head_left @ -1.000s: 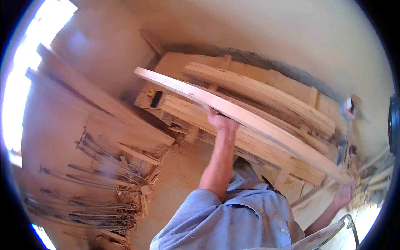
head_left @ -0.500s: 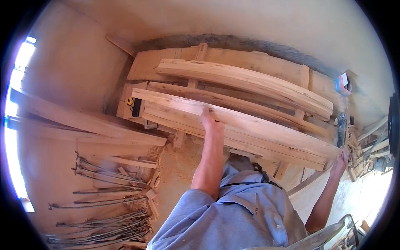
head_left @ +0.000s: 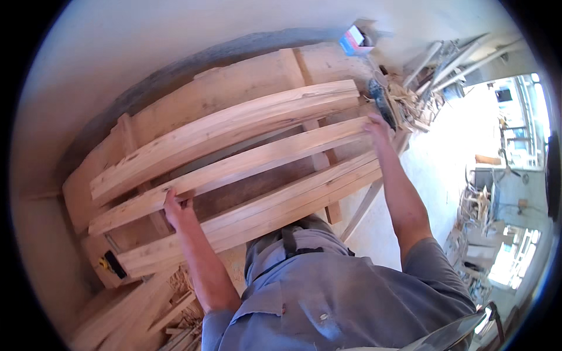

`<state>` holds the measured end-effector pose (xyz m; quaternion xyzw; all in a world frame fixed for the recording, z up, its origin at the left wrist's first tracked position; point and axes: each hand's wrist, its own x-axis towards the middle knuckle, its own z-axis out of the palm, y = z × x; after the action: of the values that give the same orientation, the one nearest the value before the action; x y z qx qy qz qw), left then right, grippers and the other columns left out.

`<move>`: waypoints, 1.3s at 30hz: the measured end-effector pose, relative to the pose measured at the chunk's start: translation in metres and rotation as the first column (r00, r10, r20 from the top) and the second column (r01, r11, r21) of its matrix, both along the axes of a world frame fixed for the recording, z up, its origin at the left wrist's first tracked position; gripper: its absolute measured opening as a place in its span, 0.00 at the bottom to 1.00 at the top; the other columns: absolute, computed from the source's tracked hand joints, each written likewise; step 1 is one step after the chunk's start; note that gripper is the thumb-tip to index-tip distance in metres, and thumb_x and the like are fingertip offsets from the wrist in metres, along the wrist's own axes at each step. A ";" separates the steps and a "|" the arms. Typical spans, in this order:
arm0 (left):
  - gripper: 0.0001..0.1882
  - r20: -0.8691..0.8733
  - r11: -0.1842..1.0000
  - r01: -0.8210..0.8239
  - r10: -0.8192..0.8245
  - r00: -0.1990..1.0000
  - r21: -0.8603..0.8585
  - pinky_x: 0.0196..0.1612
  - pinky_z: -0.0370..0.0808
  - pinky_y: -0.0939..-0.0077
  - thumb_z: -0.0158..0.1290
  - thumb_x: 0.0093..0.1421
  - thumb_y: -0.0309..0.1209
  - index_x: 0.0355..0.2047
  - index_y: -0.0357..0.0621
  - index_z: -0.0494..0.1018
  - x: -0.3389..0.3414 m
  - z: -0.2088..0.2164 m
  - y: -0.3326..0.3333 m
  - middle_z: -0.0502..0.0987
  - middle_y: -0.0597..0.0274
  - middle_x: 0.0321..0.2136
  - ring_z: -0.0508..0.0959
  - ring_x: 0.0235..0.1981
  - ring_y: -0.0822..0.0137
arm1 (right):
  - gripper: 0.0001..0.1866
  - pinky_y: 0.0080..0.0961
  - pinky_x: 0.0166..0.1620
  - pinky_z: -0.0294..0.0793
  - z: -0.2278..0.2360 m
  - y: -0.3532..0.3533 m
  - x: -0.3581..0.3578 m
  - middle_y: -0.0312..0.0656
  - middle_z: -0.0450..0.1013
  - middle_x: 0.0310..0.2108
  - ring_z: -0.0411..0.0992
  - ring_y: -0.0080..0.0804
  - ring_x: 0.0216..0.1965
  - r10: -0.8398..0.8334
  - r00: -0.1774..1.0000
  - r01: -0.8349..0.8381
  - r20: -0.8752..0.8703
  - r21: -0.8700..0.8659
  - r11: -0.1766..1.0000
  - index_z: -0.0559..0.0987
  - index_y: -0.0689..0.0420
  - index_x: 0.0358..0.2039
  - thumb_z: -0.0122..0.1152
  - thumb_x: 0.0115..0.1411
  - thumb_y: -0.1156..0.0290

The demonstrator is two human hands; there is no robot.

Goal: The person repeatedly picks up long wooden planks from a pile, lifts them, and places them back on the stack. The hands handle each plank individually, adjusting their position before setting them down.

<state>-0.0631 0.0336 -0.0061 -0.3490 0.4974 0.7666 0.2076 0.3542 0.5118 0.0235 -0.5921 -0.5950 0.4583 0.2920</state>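
A long pale wooden board [head_left: 252, 160] lies slanted across the middle of the bench, between two groups of timber. My left hand [head_left: 179, 212] is closed on its near edge toward the left, thumb on top. At the far right end, my right hand [head_left: 379, 126] grips the same board. Behind it rest thick wooden beams [head_left: 228, 134], side by side. Nearer to me, another pair of boards [head_left: 257, 210] lies close together, in front of my waist. The undersides of both hands' grips are hidden.
A yellow tape measure [head_left: 105, 263] sits beside a black block at the bench's left end. A dark tool [head_left: 381, 102] and a blue-white box [head_left: 355, 42] are at the right end. Wood offcuts [head_left: 430, 105] pile up beyond. More planks [head_left: 126, 316] lie lower left.
The view has swung to the right. Held in both hands, the board has shifted away from me, off the near boards, into the space before the back beams.
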 end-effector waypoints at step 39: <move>0.22 0.100 0.928 0.107 -0.076 0.992 -0.356 0.23 0.74 0.69 0.58 0.55 0.31 0.45 0.31 0.66 -0.069 0.011 0.079 0.74 0.55 0.27 0.76 0.23 0.61 | 0.21 0.21 0.41 0.68 -0.074 0.185 0.019 0.32 0.73 0.39 0.70 0.25 0.38 0.276 0.930 -0.366 -0.243 -0.523 0.770 0.73 0.49 0.47 0.61 0.59 0.51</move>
<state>-0.1319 0.1130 0.0053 -0.3896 0.6360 0.6364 0.1967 0.3735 0.6967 -0.0504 -0.5038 -0.5028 0.6991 0.0675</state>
